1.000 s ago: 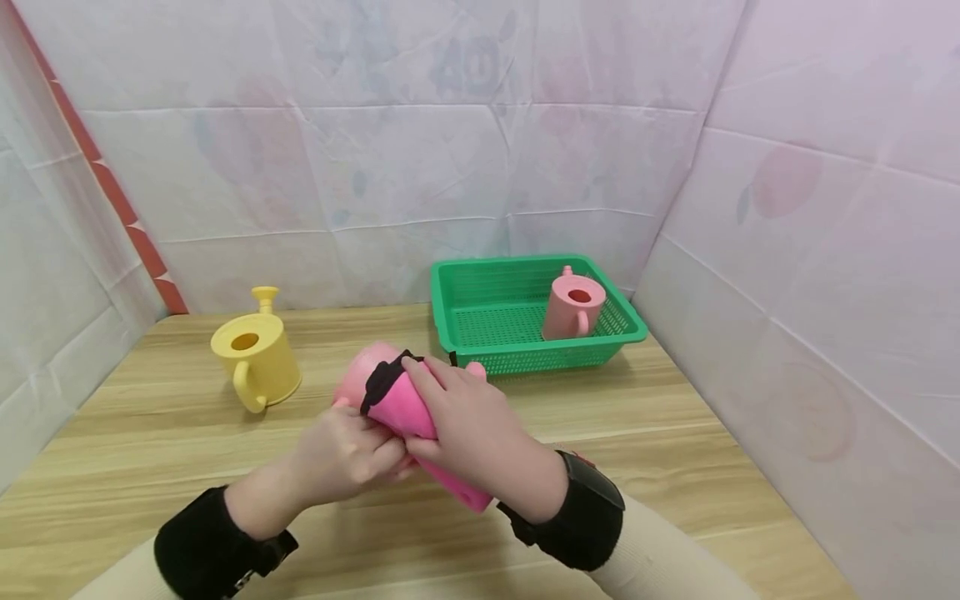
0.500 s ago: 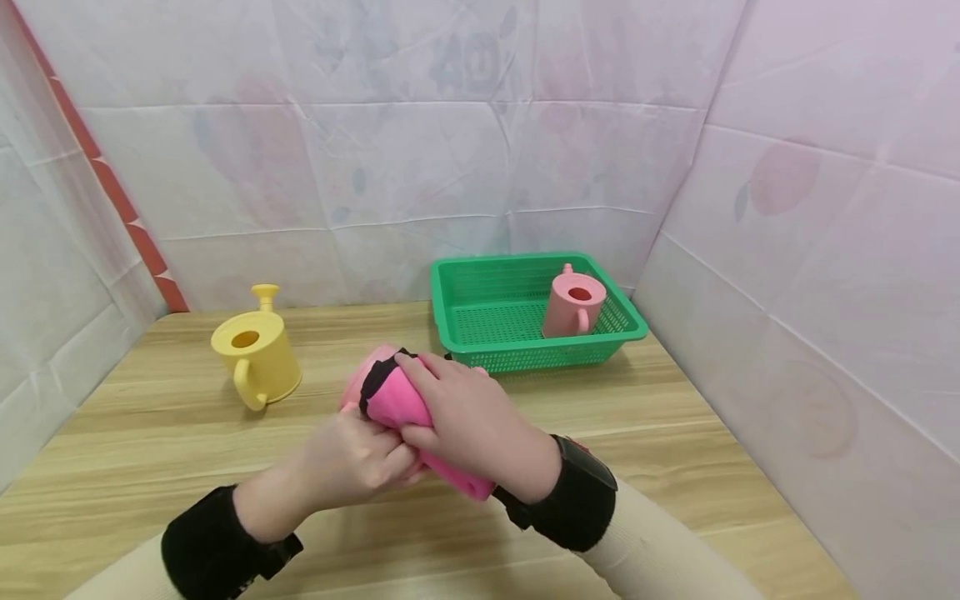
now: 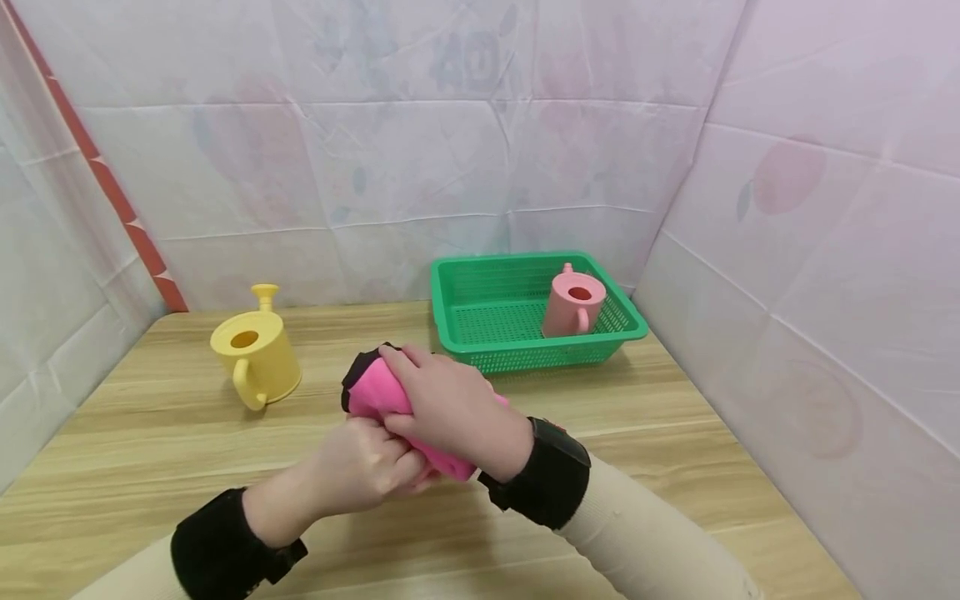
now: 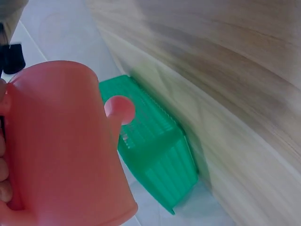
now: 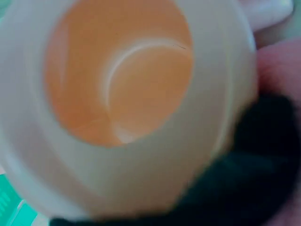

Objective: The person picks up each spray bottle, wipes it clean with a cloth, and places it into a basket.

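A pink watering can [image 4: 66, 141] fills the left of the left wrist view, its round spout head [image 4: 121, 109] jutting to the right. My left hand [image 3: 360, 467] grips it by the handle, with a few fingers [image 4: 3, 176] showing at that view's left edge. Over the can lies a bright pink cloth [image 3: 377, 392] with a black border, which hides most of the can in the head view. My right hand [image 3: 453, 408] holds this cloth against the can, thumb and fingers spread around it. The right wrist view looks into the can's round top opening, beside the dark cloth border [image 5: 225, 188].
At the back right stands a green basket [image 3: 487, 347] with another pink watering can [image 3: 572, 308] upright inside. A yellow watering can [image 3: 262, 358] stands on the wooden table [image 3: 150, 450] at left. Patterned cloth walls [image 3: 420, 167] close off the back and sides.
My right hand and the cloth have shifted left, covering the pink can side that showed earlier. The left hand has edged slightly right and keeps its grip on the handle.
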Demonstrator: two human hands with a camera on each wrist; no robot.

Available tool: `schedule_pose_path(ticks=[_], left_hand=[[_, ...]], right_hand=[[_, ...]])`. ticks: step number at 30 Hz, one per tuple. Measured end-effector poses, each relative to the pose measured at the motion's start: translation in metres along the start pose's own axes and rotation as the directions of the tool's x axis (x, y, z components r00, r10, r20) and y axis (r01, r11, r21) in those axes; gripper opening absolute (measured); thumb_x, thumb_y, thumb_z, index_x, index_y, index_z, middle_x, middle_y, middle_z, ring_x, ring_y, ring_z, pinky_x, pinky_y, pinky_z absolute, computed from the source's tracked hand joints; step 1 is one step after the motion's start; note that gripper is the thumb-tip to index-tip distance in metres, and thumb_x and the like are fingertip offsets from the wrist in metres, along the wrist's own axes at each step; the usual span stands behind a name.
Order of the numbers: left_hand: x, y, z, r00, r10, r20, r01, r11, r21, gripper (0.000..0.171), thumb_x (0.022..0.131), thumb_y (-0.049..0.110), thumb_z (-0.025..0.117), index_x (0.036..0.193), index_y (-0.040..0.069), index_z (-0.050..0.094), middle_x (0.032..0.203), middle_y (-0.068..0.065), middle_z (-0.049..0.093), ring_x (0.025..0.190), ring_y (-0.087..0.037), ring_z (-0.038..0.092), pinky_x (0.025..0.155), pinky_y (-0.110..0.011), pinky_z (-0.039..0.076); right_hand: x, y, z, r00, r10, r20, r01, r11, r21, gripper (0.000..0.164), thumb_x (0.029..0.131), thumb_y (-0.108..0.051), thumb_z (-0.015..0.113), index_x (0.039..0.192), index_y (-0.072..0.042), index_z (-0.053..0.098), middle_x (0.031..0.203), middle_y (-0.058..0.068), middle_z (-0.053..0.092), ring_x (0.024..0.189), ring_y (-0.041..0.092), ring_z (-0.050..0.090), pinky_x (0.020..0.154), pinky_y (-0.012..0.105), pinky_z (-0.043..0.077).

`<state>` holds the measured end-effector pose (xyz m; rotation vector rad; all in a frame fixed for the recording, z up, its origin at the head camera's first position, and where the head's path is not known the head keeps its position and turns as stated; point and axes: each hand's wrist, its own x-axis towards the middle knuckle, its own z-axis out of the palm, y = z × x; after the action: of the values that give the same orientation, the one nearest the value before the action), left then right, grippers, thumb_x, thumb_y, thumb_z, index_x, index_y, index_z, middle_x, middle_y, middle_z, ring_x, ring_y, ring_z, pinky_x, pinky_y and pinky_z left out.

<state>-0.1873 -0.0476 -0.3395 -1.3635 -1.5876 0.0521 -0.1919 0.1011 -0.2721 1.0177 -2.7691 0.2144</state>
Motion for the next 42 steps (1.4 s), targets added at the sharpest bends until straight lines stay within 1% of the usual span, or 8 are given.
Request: schedule_pose_path(ticks=[5, 11, 19, 24, 28, 32, 37, 42], left_hand=[[-0.005, -0.005, -0.005, 0.999, -0.042, -0.014, 0.042, 0.999, -0.005, 0.034, 0.094, 0.028, 0.048, 0.063, 0.013, 0.046, 0.053, 0.009, 0.043, 0.043, -0.008, 0.038, 0.039, -0.021, 0.029], [-0.009, -0.011, -0.012, 0.997, -0.070, -0.022, 0.070, 0.998, 0.000, 0.034, 0.093, 0.027, 0.048, 0.062, 0.014, 0.046, 0.052, 0.009, 0.039, 0.042, -0.008, 0.034, 0.037, -0.021, 0.024], [-0.016, -0.017, -0.016, 0.992, -0.125, -0.011, 0.125, 0.992, 0.010, 0.033, 0.095, 0.031, 0.049, 0.068, 0.012, 0.054, 0.058, 0.005, 0.050, 0.044, -0.010, 0.043, 0.036, -0.025, 0.030], [-0.006, -0.014, -0.020, 0.995, -0.097, -0.013, 0.097, 0.995, 0.008, 0.034, 0.095, 0.024, 0.046, 0.064, 0.011, 0.047, 0.054, 0.007, 0.041, 0.043, -0.008, 0.032, 0.037, -0.021, 0.023], [0.005, -0.010, -0.023, 0.997, -0.071, -0.029, 0.070, 0.997, -0.007, 0.035, 0.093, 0.022, 0.048, 0.060, 0.012, 0.040, 0.051, 0.007, 0.034, 0.042, -0.006, 0.027, 0.039, -0.018, 0.019], [0.011, -0.006, -0.024, 0.998, -0.052, -0.045, 0.051, 0.999, -0.014, 0.036, 0.091, 0.023, 0.050, 0.059, 0.014, 0.038, 0.049, 0.007, 0.031, 0.041, -0.005, 0.027, 0.039, -0.016, 0.018], [0.013, -0.001, -0.024, 0.998, -0.039, -0.059, 0.038, 0.999, -0.019, 0.034, 0.090, 0.023, 0.051, 0.060, 0.014, 0.040, 0.049, 0.008, 0.031, 0.040, -0.005, 0.027, 0.039, -0.016, 0.015], [0.011, 0.000, -0.024, 0.997, -0.046, -0.069, 0.045, 0.999, -0.009, 0.032, 0.091, 0.025, 0.050, 0.062, 0.014, 0.044, 0.050, 0.008, 0.032, 0.040, -0.005, 0.028, 0.039, -0.017, 0.019]], right_hand=[[-0.008, 0.001, 0.005, 0.998, -0.038, -0.056, 0.037, 0.999, -0.015, 0.066, 0.084, -0.040, 0.064, 0.139, -0.014, 0.040, 0.122, 0.004, 0.054, 0.093, 0.021, 0.059, 0.069, 0.036, 0.051], [-0.021, 0.005, 0.011, 0.991, -0.071, -0.112, 0.071, 0.997, -0.010, 0.067, 0.082, -0.041, 0.067, 0.137, -0.011, 0.043, 0.123, 0.009, 0.055, 0.107, 0.023, 0.056, 0.080, 0.040, 0.050], [-0.034, 0.009, 0.014, 0.979, -0.090, -0.185, 0.096, 0.995, 0.019, 0.071, 0.078, -0.043, 0.072, 0.136, -0.013, 0.044, 0.126, 0.012, 0.053, 0.110, 0.026, 0.055, 0.083, 0.038, 0.049], [-0.029, 0.014, 0.013, 0.988, -0.081, -0.133, 0.096, 0.989, 0.112, 0.066, 0.082, -0.039, 0.067, 0.137, -0.012, 0.043, 0.128, 0.011, 0.052, 0.109, 0.025, 0.056, 0.083, 0.039, 0.049], [-0.018, 0.022, 0.010, 0.998, -0.044, -0.043, 0.054, 0.962, 0.266, 0.054, 0.085, -0.035, 0.063, 0.131, -0.012, 0.046, 0.104, 0.001, 0.060, 0.087, 0.015, 0.058, 0.070, 0.030, 0.049], [-0.011, 0.033, 0.007, 0.998, 0.001, 0.058, -0.027, 0.895, 0.445, 0.046, 0.087, -0.037, 0.061, 0.126, -0.017, 0.048, 0.082, -0.005, 0.057, 0.072, 0.011, 0.056, 0.064, 0.026, 0.047], [-0.004, 0.050, 0.009, 0.987, 0.030, 0.160, -0.125, 0.768, 0.628, 0.039, 0.088, -0.040, 0.060, 0.120, -0.019, 0.051, 0.086, -0.003, 0.060, 0.079, 0.010, 0.059, 0.072, 0.027, 0.048], [0.001, 0.072, 0.019, 0.973, 0.005, 0.231, -0.198, 0.534, 0.822, 0.030, 0.091, -0.035, 0.058, 0.108, -0.011, 0.052, 0.082, 0.006, 0.064, 0.075, 0.018, 0.065, 0.072, 0.031, 0.050]])
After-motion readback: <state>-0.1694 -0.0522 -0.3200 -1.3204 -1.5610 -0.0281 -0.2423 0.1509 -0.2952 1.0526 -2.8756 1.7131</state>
